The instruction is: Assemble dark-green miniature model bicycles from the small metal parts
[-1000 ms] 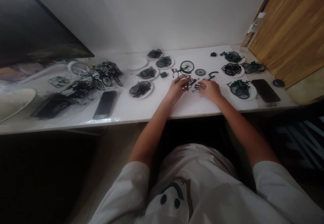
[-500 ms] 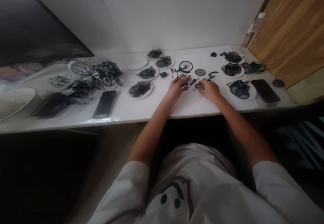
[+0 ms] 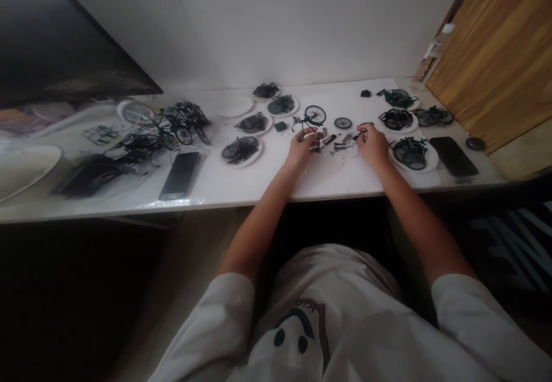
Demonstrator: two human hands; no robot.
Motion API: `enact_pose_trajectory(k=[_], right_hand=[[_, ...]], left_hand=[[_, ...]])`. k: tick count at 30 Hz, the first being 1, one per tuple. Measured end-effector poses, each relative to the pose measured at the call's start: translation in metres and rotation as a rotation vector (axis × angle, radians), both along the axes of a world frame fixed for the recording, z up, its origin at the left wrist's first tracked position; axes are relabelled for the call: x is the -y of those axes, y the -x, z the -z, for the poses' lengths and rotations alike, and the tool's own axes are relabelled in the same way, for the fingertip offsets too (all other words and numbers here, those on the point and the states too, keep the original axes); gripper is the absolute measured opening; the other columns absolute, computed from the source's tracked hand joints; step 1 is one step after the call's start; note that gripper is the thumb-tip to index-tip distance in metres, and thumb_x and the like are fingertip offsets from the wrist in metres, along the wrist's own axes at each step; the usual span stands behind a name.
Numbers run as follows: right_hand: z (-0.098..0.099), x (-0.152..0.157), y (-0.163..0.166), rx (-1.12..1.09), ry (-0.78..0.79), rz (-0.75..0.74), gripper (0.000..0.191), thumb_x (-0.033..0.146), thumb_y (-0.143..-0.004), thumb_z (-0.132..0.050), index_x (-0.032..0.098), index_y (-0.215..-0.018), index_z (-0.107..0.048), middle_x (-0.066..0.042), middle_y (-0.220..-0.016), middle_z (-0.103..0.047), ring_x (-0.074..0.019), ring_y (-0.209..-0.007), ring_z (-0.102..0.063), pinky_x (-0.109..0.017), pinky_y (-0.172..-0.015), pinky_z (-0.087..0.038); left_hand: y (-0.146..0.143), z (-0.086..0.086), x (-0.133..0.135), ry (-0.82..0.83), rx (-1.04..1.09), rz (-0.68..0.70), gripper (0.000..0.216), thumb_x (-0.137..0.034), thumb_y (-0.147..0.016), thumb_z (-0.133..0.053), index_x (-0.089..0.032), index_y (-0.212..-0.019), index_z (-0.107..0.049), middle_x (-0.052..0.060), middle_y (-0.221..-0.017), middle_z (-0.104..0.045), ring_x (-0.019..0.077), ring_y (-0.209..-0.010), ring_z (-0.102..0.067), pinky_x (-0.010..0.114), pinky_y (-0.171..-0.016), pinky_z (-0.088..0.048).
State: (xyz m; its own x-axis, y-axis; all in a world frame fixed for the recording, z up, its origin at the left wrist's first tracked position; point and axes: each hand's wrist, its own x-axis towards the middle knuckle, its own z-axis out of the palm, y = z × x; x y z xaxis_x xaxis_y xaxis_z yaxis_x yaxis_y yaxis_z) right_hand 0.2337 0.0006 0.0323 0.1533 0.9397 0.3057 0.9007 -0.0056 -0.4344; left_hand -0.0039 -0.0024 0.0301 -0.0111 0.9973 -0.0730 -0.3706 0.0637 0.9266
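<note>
Left hand (image 3: 303, 147) pinches the miniature bicycle (image 3: 314, 117) over the white board (image 3: 268, 165); right hand (image 3: 373, 145) at a dark part (image 3: 359, 134) — grip unclear. Risks: careless lift knocks the loose wheel (image 3: 343, 123); hard squeeze bends the bicycle's thin tubes.

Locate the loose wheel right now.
In the head view, the loose wheel lies on the white table, right of the small bike in the left hand.
</note>
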Motion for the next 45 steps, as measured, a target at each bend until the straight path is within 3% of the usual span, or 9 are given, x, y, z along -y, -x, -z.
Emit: enact_pose_trajectory(k=[6, 10, 13, 18, 22, 26, 32, 40, 45], right_hand=[[0.004, -0.002, 0.001, 0.050, 0.101, -0.046, 0.033, 0.028, -0.108, -0.062, 0.023, -0.136, -0.080, -0.015, -0.118, -0.087, -0.0346, -0.110, -0.078, -0.041, -0.092, -0.056], [0.004, -0.002, 0.004, 0.114, 0.131, -0.011, 0.048, 0.040, -0.107, -0.069, 0.018, -0.150, -0.073, -0.022, -0.134, -0.084, -0.0412, -0.123, -0.076, -0.047, -0.099, -0.057], [0.002, 0.000, 0.004, 0.149, 0.114, 0.011, 0.052, 0.043, -0.108, -0.068, 0.016, -0.152, -0.071, -0.026, -0.133, -0.083, -0.0443, -0.123, -0.077, -0.050, -0.099, -0.057], [-0.001, 0.005, 0.006, 0.208, 0.062, 0.069, 0.042, 0.035, -0.110, -0.058, 0.013, -0.141, -0.076, -0.027, -0.118, -0.084, -0.0419, -0.112, -0.078, -0.050, -0.098, -0.056], [0.000, 0.010, 0.012, 0.302, 0.157, 0.041, 0.038, 0.023, -0.111, -0.049, 0.009, -0.128, -0.080, -0.033, -0.122, -0.082, -0.0434, -0.114, -0.079, -0.049, -0.096, -0.056], [-0.001, 0.013, 0.015, 0.317, 0.190, 0.038, 0.046, 0.015, -0.112, -0.039, 0.006, -0.140, -0.075, -0.035, -0.125, -0.081, -0.0452, -0.119, -0.080, -0.051, -0.097, -0.056], [-0.007, 0.013, 0.013, 0.299, 0.189, 0.042, 0.049, 0.015, -0.115, -0.038, 0.004, -0.153, -0.067, -0.035, -0.125, -0.082, -0.0463, -0.120, -0.081, -0.053, -0.097, -0.058], [-0.011, 0.014, 0.016, 0.326, 0.246, 0.070, 0.043, 0.022, -0.119, -0.042, 0.007, -0.133, -0.079, -0.033, -0.130, -0.081, -0.0430, -0.125, -0.081, -0.049, -0.102, -0.059], [-0.016, 0.015, 0.017, 0.376, 0.286, 0.080, 0.046, 0.007, -0.112, -0.037, 0.006, -0.137, -0.075, -0.030, -0.132, -0.081, -0.0380, -0.124, -0.080, -0.044, -0.100, -0.056]], left_hand=[[0.000, 0.001, 0.000, -0.049, -0.054, -0.037, 0.025, -0.028, -0.086, -0.082, -0.023, -0.108, -0.072, 0.010, -0.109, -0.085, 0.0168, -0.082, -0.065, 0.028, -0.072, -0.046], [0.000, 0.002, 0.000, -0.066, -0.062, -0.036, 0.023, -0.027, -0.087, -0.080, -0.023, -0.109, -0.072, 0.010, -0.110, -0.085, 0.0167, -0.082, -0.064, 0.028, -0.070, -0.045], [0.000, 0.001, 0.001, -0.056, -0.071, -0.041, 0.023, -0.028, -0.087, -0.081, -0.023, -0.107, -0.071, 0.010, -0.110, -0.085, 0.0174, -0.083, -0.065, 0.028, -0.072, -0.046], [0.000, 0.000, 0.001, -0.042, -0.073, -0.039, 0.022, -0.029, -0.087, -0.081, -0.024, -0.106, -0.071, 0.010, -0.111, -0.086, 0.0182, -0.085, -0.067, 0.030, -0.073, -0.046], [0.000, 0.002, 0.001, -0.055, -0.067, -0.042, 0.019, -0.027, -0.089, -0.077, -0.024, -0.107, -0.072, 0.010, -0.110, -0.086, 0.0175, -0.084, -0.066, 0.029, -0.072, -0.046], [0.000, 0.003, 0.001, -0.062, -0.054, -0.031, 0.019, -0.025, -0.090, -0.075, -0.023, -0.109, -0.073, 0.009, -0.110, -0.087, 0.0161, -0.081, -0.065, 0.027, -0.071, -0.048], [0.000, 0.002, 0.001, -0.057, -0.061, -0.014, 0.018, -0.025, -0.092, -0.075, -0.023, -0.110, -0.074, 0.010, -0.111, -0.087, 0.0167, -0.085, -0.068, 0.026, -0.070, -0.049], [-0.001, 0.005, -0.001, -0.076, 0.004, 0.017, 0.020, -0.024, -0.089, -0.077, -0.021, -0.109, -0.072, 0.009, -0.106, -0.086, 0.0148, -0.081, -0.068, 0.026, -0.072, -0.051], [-0.001, 0.005, -0.002, -0.076, -0.023, 0.036, 0.022, -0.025, -0.090, -0.076, -0.021, -0.111, -0.071, 0.009, -0.108, -0.085, 0.0136, -0.081, -0.068, 0.024, -0.070, -0.051]])
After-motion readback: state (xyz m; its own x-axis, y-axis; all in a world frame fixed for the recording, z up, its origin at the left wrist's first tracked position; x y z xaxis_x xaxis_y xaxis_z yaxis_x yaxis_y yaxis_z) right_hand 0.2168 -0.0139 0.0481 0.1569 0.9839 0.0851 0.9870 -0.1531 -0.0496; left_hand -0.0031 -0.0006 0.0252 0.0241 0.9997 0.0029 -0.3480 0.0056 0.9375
